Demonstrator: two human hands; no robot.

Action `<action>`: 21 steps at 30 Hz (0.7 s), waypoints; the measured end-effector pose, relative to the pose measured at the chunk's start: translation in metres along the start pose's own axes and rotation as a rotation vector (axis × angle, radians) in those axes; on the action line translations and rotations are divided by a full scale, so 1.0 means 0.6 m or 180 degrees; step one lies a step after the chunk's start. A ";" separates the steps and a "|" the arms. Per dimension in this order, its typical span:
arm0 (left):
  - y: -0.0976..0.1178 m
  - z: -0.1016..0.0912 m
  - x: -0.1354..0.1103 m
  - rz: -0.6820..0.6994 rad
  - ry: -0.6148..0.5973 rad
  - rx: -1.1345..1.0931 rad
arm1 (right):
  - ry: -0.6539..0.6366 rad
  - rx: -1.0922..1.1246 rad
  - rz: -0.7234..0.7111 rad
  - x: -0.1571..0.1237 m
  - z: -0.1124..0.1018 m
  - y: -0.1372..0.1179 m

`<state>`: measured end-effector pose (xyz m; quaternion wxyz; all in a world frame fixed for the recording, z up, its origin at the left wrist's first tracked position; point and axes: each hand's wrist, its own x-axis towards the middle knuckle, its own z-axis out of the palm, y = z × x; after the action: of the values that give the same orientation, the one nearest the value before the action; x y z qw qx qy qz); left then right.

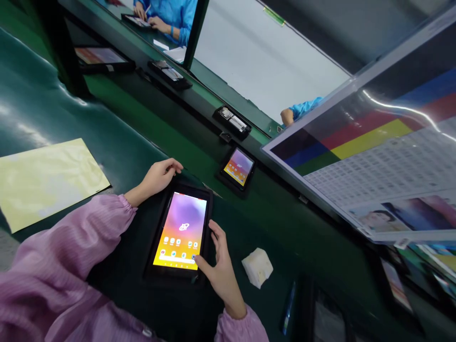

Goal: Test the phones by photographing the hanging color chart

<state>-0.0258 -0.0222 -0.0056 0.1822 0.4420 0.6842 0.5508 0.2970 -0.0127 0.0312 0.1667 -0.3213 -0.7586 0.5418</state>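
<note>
A tablet [180,216] in a black frame lies face up on the dark green table, its lit screen showing a purple-to-orange home page with app icons. My right hand [221,270] is at its lower right side. The thumb reaches over the lower right corner of the screen, by an icon, while the fingers stay apart along the right edge. My left hand [160,176] rests just off the tablet's upper left corner, fingers curled together with nothing visible in them.
A white block [258,267] and a blue pen [289,308] lie to the right. Yellow paper [50,178] is at left. Another lit tablet [238,167] and opened devices [233,121] line the conveyor beyond. A large chart board [377,156] overhangs the right. Co-workers in blue sleeves sit opposite.
</note>
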 end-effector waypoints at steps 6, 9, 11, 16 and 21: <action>0.034 -0.015 -0.016 0.0744 -0.0281 0.0974 | 0.0115 0.0024 0.0052 -0.009 0.008 -0.001; 0.049 -0.020 -0.026 0.1107 -0.0370 0.1240 | 0.0224 0.0121 0.0099 -0.012 0.010 0.001; 0.054 -0.021 -0.031 0.1249 -0.0391 0.1364 | 0.0286 0.0110 0.0120 -0.013 0.012 0.004; 0.055 -0.020 -0.036 0.1342 -0.0404 0.1633 | 0.0327 0.0150 0.0149 -0.012 0.015 0.013; 0.053 -0.018 -0.037 0.1214 -0.0386 0.1895 | 0.0405 0.0104 0.0141 -0.011 0.018 0.019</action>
<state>-0.0089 -0.0465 0.0218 -0.0204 0.6273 0.7078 0.3242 0.2991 -0.0224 0.0173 0.2078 -0.3690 -0.7302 0.5362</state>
